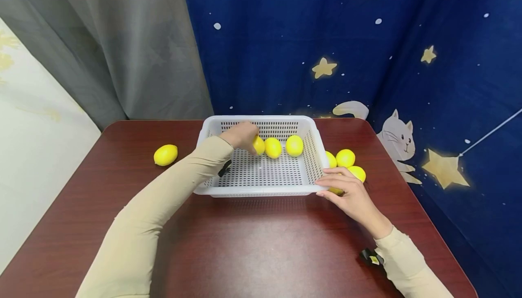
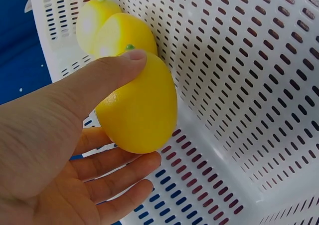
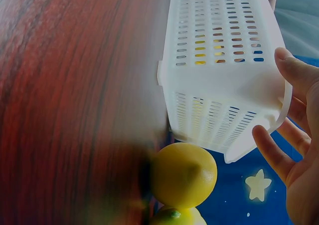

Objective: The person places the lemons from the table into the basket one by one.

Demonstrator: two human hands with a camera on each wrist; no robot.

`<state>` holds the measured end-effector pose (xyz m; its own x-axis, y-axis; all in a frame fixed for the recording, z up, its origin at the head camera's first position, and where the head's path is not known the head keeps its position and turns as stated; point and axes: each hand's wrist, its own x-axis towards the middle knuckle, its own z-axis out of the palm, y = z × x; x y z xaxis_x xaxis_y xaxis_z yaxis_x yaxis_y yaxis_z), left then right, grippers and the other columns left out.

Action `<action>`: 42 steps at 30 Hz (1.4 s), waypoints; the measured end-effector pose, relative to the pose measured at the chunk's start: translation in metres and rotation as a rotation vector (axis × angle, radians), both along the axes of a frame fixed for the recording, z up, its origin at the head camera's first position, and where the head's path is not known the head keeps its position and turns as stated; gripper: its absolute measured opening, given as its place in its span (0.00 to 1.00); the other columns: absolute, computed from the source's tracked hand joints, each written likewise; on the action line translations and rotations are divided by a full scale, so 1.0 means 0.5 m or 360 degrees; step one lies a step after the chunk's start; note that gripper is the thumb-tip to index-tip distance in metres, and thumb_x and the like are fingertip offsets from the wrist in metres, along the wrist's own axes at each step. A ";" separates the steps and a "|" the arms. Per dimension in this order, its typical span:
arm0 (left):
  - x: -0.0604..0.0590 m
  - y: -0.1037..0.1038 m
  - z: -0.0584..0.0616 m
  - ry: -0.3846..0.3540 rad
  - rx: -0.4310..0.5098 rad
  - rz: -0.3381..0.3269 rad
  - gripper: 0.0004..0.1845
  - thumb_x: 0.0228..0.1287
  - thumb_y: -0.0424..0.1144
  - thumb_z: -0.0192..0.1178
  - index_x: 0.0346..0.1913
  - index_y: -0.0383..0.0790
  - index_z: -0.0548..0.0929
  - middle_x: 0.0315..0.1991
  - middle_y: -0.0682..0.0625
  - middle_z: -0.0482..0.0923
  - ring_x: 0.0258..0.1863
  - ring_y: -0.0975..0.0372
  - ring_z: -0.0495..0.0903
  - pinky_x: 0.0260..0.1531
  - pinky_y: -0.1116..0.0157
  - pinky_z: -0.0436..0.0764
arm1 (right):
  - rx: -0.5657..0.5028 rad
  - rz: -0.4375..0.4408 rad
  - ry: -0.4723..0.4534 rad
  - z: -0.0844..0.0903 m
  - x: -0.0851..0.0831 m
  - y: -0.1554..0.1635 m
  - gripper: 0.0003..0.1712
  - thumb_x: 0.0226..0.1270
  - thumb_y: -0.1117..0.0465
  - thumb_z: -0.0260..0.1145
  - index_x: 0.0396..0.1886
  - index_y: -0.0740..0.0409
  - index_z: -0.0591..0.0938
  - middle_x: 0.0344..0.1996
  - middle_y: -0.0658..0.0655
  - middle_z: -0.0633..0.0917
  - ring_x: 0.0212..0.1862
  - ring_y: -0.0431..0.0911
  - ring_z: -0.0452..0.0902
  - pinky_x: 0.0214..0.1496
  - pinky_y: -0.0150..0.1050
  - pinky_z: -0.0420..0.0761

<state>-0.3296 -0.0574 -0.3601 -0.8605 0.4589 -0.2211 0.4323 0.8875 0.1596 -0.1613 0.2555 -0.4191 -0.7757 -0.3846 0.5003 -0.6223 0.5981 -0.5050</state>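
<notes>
My left hand (image 1: 244, 136) is inside the white plastic basket (image 1: 261, 191). It grips a yellow lemon (image 2: 142, 103), the thumb on top near its green stem tip and fingers beneath. Two more lemons in the basket, a middle lemon (image 1: 273, 147) and a right-hand lemon (image 1: 294, 146), sit in a row to the right of it. At the basket's near right corner, my right hand (image 1: 346, 194) holds the rim, with the thumb at the front and fingers over the edge. In the right wrist view, the thumb and one finger show against the basket's outside (image 3: 224, 85).
A single lemon (image 1: 165, 155) lies on the dark red table (image 1: 253, 243) left of the basket. Several lemons (image 1: 345, 158) cluster against its right side, partly behind my right hand. A grey curtain (image 1: 151, 44) and a blue curtain (image 1: 277, 40) with stars hang behind the table.
</notes>
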 end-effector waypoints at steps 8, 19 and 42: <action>0.005 0.009 -0.004 -0.0008 0.0003 0.0007 0.25 0.48 0.43 0.77 0.49 0.38 0.82 0.42 0.48 0.83 0.40 0.58 0.78 0.48 0.62 0.78 | 0.0000 0.0000 -0.0010 0.003 0.002 -0.002 0.22 0.47 0.60 0.81 0.46 0.51 0.89 0.45 0.47 0.90 0.60 0.44 0.75 0.63 0.18 0.66; -0.001 0.020 -0.013 0.0044 -0.0026 -0.0025 0.23 0.47 0.45 0.77 0.45 0.39 0.83 0.38 0.50 0.81 0.36 0.59 0.75 0.41 0.64 0.77 | -0.0011 0.0016 0.0021 -0.001 0.000 0.000 0.22 0.46 0.61 0.81 0.46 0.52 0.89 0.45 0.48 0.90 0.59 0.46 0.76 0.63 0.18 0.66; -0.001 0.026 -0.014 0.0098 -0.0092 -0.0005 0.25 0.46 0.49 0.77 0.45 0.40 0.83 0.38 0.50 0.82 0.35 0.60 0.75 0.39 0.64 0.76 | 0.0004 -0.0004 -0.0009 0.003 0.004 -0.001 0.23 0.46 0.60 0.81 0.46 0.52 0.89 0.45 0.47 0.90 0.60 0.45 0.76 0.62 0.18 0.65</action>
<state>-0.3302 -0.0442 -0.3671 -0.8719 0.4495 -0.1940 0.4424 0.8931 0.0810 -0.1592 0.2550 -0.4176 -0.7795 -0.3838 0.4951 -0.6179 0.6010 -0.5069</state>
